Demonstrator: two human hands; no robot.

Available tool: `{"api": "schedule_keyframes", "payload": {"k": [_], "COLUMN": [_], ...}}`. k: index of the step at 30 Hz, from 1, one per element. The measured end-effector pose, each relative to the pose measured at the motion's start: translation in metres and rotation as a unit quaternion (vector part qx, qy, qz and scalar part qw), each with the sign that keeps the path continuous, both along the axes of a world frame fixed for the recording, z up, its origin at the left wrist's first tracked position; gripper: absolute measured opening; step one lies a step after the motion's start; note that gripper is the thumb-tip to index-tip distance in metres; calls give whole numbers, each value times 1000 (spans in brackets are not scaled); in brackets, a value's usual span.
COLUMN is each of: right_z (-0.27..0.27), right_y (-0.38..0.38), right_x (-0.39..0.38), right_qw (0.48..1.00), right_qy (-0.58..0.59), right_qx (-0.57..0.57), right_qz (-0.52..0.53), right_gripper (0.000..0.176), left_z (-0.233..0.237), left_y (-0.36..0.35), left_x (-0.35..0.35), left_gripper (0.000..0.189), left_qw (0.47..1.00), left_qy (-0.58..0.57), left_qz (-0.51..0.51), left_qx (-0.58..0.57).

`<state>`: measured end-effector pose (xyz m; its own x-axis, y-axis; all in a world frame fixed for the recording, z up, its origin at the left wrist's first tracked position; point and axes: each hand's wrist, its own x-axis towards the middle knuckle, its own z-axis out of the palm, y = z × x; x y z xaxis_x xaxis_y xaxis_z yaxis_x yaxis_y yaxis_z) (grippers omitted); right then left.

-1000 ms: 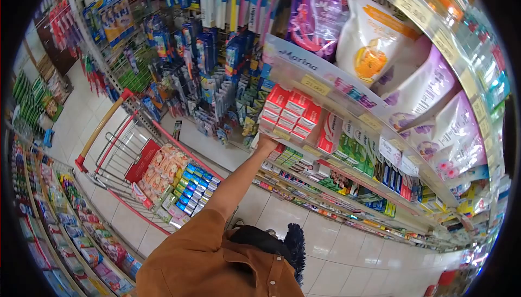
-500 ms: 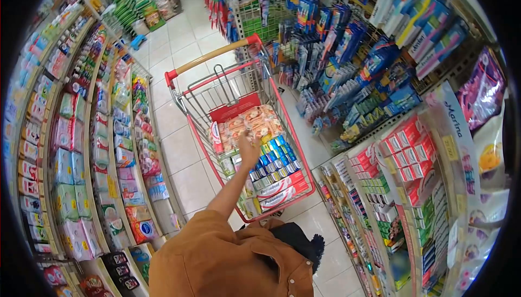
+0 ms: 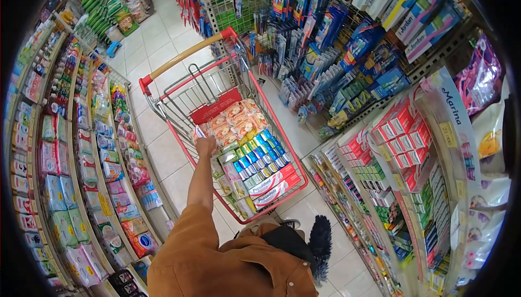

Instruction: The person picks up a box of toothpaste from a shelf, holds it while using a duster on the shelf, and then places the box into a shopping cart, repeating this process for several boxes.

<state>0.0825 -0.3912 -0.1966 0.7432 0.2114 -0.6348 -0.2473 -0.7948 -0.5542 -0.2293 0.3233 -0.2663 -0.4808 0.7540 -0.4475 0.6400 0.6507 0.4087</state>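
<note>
My left hand (image 3: pixel 206 145) reaches into the shopping cart (image 3: pixel 271 96) at its left side. Its fingers are closed on the lower part of a small white, red and blue pack (image 3: pixel 199 132). Beside the hand, clear packs with orange-and-red print (image 3: pixel 239 119) lie under a red panel (image 3: pixel 216 106). Nearer to me are rows of blue, green and yellow small packs (image 3: pixel 260 156), then red-and-white Pepsodent toothpaste boxes (image 3: pixel 275 186). Green and pink packs (image 3: pixel 233 180) line the cart's left side. My right hand is out of view.
Shelves of packaged goods (image 3: pixel 65 188) run along the left. Hanging toothbrushes (image 3: pixel 325 26) fill the rack at right, with stacked red-and-white boxes (image 3: pixel 401 134) below. Green bags (image 3: pixel 97 9) stand at the far end. A dark fluffy thing (image 3: pixel 320 243) hangs beside my body.
My left hand has moved left, from over the orange-printed packs to the small pack at the cart's side, and closed on it. The whole view has shifted a little.
</note>
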Motion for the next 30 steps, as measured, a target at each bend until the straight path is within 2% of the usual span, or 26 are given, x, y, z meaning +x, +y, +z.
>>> {"api": "schedule_keyframes", "payload": {"k": [2,4,5,7,9,10,11,13,15,16,19,20,21,23,25,26,29,30], "right_z": [0,0,1,5,25,47,35,70,91,99,120,130,134,138,131,130,131,133], "right_y": [-4,-5,-6,-4,20,44,54,99,130,138,150,153,154,152,150,150,150,152], "right_x": [-1,1,6,19,30,37,43,46,49,51,63,64,65,68,72,74,75,74], "right_qw": [1000,1000,999,997,994,992,994,988,982,977,971,969,966,959,959,958,959,959], "right_qy": [-5,-12,-18,-46,-61,-76,-33,-28,-15,-9,-4,-4,-5,-5,-3,-2,-37,-51], "right_qx": [6,19,28,63,74,58,103,148,190,211,235,241,250,268,267,267,258,263], "right_qz": [-4,-1,8,23,58,88,-2,32,13,4,50,55,67,92,98,102,111,97], "right_gripper": [30,30,30,30,25,25,33,28,30,32,26,17,15,11,12,12,14,15], "left_z": [-1,-2,-8,30,86,92,103,108,146,160,205,198,204,215,156,172,230,226], "left_y": [-4,-8,-11,-31,-62,-69,-77,-80,-94,-97,-109,-106,-107,-118,-115,-117,-137,-128], "left_x": [5,12,11,32,76,84,96,119,145,159,185,190,194,202,205,209,208,203], "left_gripper": [47,41,41,41,42,45,40,34,26,25,33,32,29,26,26,26,26,28], "left_qw": [980,928,921,902,858,830,796,750,730,688,652,623,631,599,547,520,604,475], "left_qy": [-180,-350,-375,-423,-496,-546,-596,-657,-680,-722,-751,-776,-770,-800,-836,-851,-794,-867], "left_qz": [36,56,32,-17,59,4,1,42,-3,-15,-80,-72,-74,-19,-33,-40,-71,-127], "left_qx": [71,114,103,79,125,116,106,63,66,73,63,62,61,18,-39,-68,-23,-77]}}
